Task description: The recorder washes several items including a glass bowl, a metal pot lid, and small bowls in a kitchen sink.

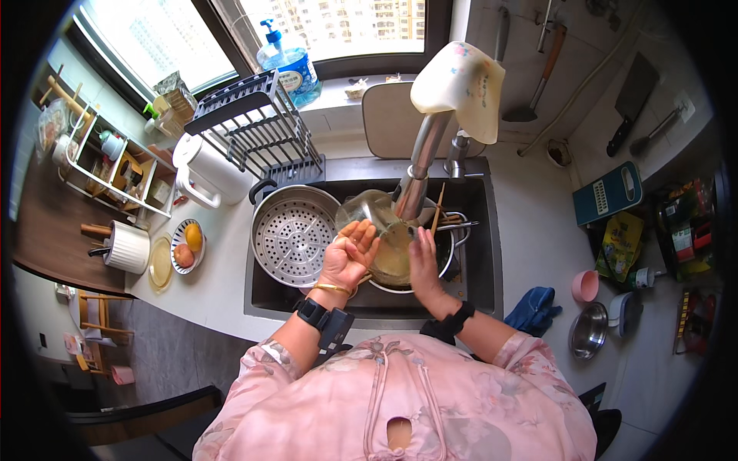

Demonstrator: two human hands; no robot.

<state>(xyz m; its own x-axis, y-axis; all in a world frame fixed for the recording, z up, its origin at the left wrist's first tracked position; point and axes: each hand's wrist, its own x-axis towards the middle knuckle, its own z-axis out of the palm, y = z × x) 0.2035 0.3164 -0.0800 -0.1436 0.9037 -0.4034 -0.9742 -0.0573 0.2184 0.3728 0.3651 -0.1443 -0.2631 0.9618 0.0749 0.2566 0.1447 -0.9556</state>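
My left hand (351,250) is raised over the sink, palm turned up and fingers slightly curled, with nothing in it. Just beyond its fingertips a clear glass bowl (363,206) lies tilted over a metal pot (452,266) of cloudy yellowish water (395,259). My right hand (425,265) is held edge-on over the pot's right side, fingers straight; its palm side is hidden and no held thing shows. Between and above the hands comes down the metal faucet (416,184), with a pale printed cover (455,86) over its top.
In the sink's left half sits a perforated steamer pot (297,236). Chopsticks (439,207) and a metal handle (458,225) stick out at the pot's right. A black dish rack (259,127), white kettle (210,173), fruit bowl (187,245) and blue mitt (533,311) surround the sink (490,259).
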